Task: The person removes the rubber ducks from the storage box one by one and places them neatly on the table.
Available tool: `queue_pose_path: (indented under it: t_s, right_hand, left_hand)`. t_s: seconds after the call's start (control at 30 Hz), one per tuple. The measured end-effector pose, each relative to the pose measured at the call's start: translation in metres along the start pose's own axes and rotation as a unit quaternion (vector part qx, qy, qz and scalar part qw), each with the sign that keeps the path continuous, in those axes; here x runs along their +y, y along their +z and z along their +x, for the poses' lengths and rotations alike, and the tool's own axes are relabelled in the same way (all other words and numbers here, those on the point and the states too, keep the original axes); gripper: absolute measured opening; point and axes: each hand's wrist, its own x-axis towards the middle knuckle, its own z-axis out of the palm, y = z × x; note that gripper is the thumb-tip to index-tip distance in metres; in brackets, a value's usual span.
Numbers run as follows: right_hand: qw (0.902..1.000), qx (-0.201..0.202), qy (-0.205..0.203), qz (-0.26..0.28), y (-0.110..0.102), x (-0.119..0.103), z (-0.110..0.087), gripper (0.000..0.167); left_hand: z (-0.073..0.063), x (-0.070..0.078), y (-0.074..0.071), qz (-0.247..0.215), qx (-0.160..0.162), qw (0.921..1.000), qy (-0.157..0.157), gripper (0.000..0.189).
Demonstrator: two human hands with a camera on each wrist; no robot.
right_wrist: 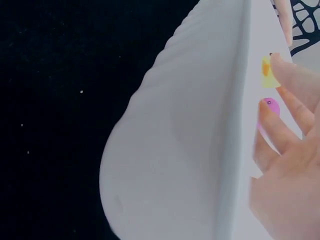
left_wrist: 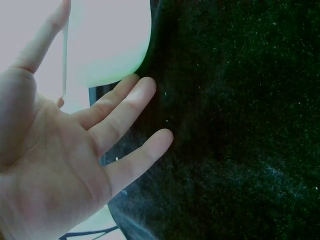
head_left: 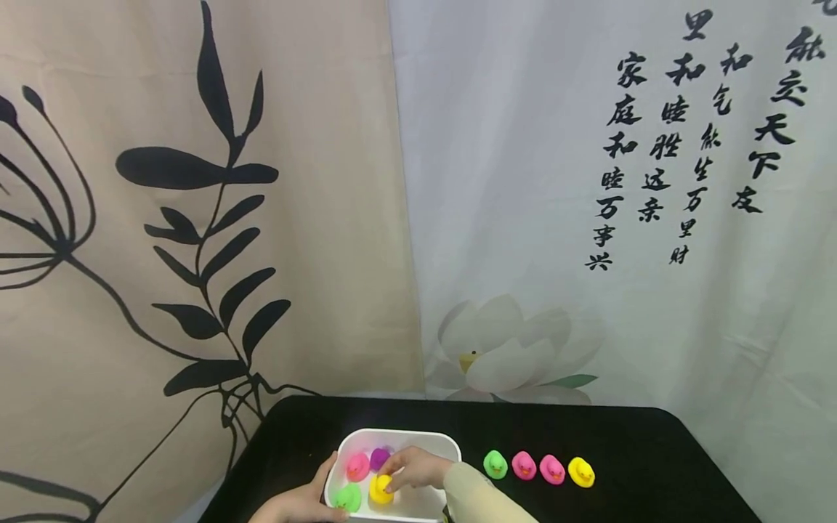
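Observation:
Reaching into a white tray (head_left: 418,443), my right hand (head_left: 421,468) pinches a yellow toy duck (head_left: 379,490) between thumb and fingers. Beside that duck in the tray are a pink duck (head_left: 357,467), a purple duck (head_left: 379,457) and a green duck (head_left: 348,498). My left hand (head_left: 297,503) rests against the tray's left side, its thumb near the front left corner. The left wrist view shows that hand's fingers spread and fairly straight, with fingertips at the tray's outer wall (left_wrist: 115,40). In the right wrist view the tray wall (right_wrist: 190,130) fills the middle.
On the black table (head_left: 628,443), right of the tray, a row of toy ducks holds a green one (head_left: 495,465), two pink ones, including the nearer pink duck (head_left: 524,466), and a yellow one (head_left: 581,472). A printed curtain (head_left: 340,218) hangs behind the table.

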Motion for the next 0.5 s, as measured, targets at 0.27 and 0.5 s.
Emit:
queue_pose_path:
  t_s: [0.27, 0.5]
  right_hand:
    - [0.9998, 0.018, 0.013, 0.001, -0.007, -0.005, -0.006, 0.020]
    - [0.9997, 0.016, 0.017, 0.011, -0.016, -0.007, -0.009, 0.018]
  left_hand:
    - [-0.002, 0.000, 0.000, -0.088, -0.028, 0.9955, -0.020, 0.105]
    - [-0.003, -0.002, -0.002, -0.157, -0.071, 0.9845, -0.030, 0.107]
